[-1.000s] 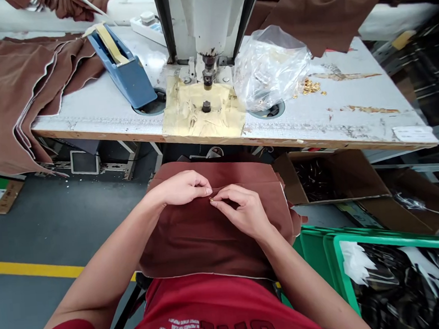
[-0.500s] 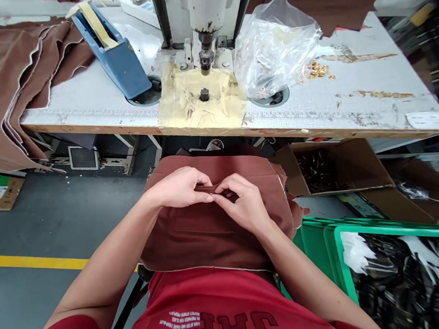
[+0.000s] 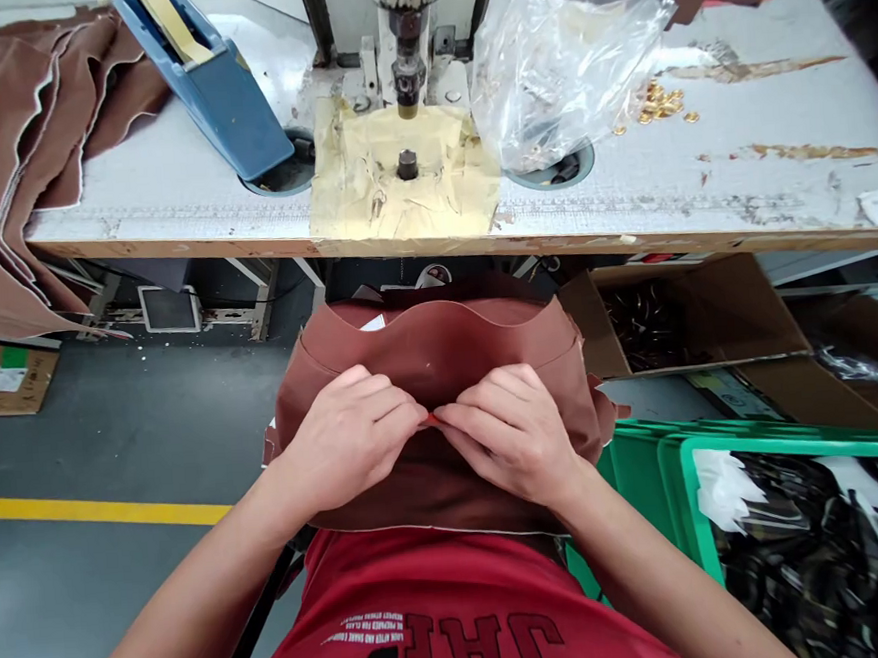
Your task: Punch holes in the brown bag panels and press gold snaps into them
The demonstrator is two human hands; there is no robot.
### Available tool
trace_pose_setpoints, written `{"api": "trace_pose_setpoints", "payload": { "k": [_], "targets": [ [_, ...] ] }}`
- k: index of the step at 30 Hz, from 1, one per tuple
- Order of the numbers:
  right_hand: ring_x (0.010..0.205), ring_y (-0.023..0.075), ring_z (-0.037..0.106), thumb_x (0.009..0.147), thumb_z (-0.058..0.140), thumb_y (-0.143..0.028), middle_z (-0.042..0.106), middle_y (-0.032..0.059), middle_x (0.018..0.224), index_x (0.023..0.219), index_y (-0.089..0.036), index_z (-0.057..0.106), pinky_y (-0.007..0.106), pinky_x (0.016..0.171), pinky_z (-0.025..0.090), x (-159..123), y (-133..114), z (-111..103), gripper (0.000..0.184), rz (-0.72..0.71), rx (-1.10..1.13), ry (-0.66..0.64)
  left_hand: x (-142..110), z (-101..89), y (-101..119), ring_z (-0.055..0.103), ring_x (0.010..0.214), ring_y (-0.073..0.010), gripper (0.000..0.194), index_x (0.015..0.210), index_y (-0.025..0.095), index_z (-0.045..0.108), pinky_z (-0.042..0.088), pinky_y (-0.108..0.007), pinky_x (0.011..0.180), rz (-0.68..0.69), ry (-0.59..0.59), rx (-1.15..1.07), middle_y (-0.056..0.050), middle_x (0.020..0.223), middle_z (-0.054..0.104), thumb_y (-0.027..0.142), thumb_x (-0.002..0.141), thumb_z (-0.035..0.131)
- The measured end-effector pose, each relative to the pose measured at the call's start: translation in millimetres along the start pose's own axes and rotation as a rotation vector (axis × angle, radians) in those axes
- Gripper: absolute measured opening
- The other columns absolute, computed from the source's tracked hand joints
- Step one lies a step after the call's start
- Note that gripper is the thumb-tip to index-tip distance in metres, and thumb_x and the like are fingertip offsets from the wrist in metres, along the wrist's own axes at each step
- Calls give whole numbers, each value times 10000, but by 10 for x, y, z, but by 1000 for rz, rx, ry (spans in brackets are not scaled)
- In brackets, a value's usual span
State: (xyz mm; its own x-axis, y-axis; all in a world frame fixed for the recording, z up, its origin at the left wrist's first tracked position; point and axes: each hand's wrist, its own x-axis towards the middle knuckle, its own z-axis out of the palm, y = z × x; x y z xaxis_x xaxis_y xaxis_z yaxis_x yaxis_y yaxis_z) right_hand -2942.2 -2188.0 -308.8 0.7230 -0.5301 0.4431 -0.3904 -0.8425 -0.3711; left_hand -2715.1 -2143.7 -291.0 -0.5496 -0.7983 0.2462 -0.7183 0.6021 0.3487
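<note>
A brown fabric piece (image 3: 440, 344) lies on my lap below the table edge. My left hand (image 3: 348, 438) and my right hand (image 3: 513, 432) pinch a fold of it where their fingertips meet, and the cloth's upper edge bulges upward. Both hands are closed on the cloth. A small gold fastener seen between the fingers earlier is hidden. On the white worktable (image 3: 176, 217) ahead stands a press machine (image 3: 404, 41) with its die (image 3: 406, 163) on a taped yellow pad.
A blue tape dispenser (image 3: 216, 94) sits left of the machine, with stacked brown fabric (image 3: 12, 148) beyond it. A clear plastic bag (image 3: 567, 59) and loose gold fasteners (image 3: 656, 101) lie right. A cardboard box (image 3: 679, 317) and a green crate (image 3: 806, 524) stand at my right.
Both hands slid lower on my lap and gathered the cloth into a raised fold. The gold fastener visible between my fingers a second ago is hidden. My head tipped further down.
</note>
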Motion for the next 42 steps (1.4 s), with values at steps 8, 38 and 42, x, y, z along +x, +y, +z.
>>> {"api": "trace_pose_setpoints", "payload": {
  "k": [8,38,42],
  "targets": [
    [699,183,576,849,698,-131,722,4,818,1002,-236,641,385,666,386,-6,-71,-99,194,-79,-24,38,-59,-28,17,595,772,-147,171,1067,164,620,368,-326,637,188,97,94,-46,1009,743,128,950,502],
    [902,194,666,828,725,-285,719,37,1015,1064,-192,658,306,791,542,678,-283,-657,262,459,902,-324,61,-627,126,608,713,-117,468,1122,186,596,454,-226,657,-577,-36,-1173,11,824,659,318,734,822],
    [985,221,663,851,701,-303,713,55,1088,1081,-197,668,339,842,544,645,-349,-690,256,420,822,-266,62,-675,180,608,700,-120,473,1130,180,601,447,-229,641,-570,-35,-1117,-3,836,677,309,730,817]
  ]
}}
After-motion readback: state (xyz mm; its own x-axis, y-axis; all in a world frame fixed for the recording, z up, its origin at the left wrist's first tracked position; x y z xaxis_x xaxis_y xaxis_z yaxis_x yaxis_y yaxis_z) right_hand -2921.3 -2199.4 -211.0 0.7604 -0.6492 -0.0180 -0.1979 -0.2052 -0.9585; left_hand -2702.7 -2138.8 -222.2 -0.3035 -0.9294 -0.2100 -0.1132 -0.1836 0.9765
